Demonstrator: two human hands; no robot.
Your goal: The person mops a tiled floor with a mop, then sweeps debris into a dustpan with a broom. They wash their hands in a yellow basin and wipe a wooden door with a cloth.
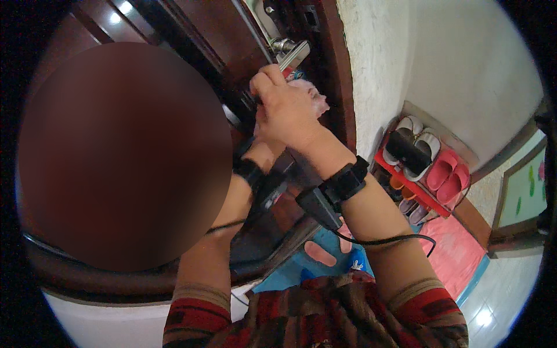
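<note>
A dark reddish-brown wooden door [217, 26] fills the upper left and middle, with a metal lever handle [296, 54] on a lock plate near its edge. My right hand [285, 102] is just below the handle, its fingers curled around a crumpled pale pink cloth [320, 101] that sticks out beside the knuckles. Beneath it lies my left hand [264, 150], mostly hidden by the right, so its fingers and grip cannot be made out. Small red and blue items show between the handle and the cloth. Both wrists wear black straps with cabled devices.
A brown door frame [348, 87] borders a pale wall [378, 52] on the right. A red shoe rack [417, 185] holds grey-white slippers [423, 150] and pink slippers [448, 176]. A pink mat [452, 252] lies on the floor. A round blurred patch hides much of the left.
</note>
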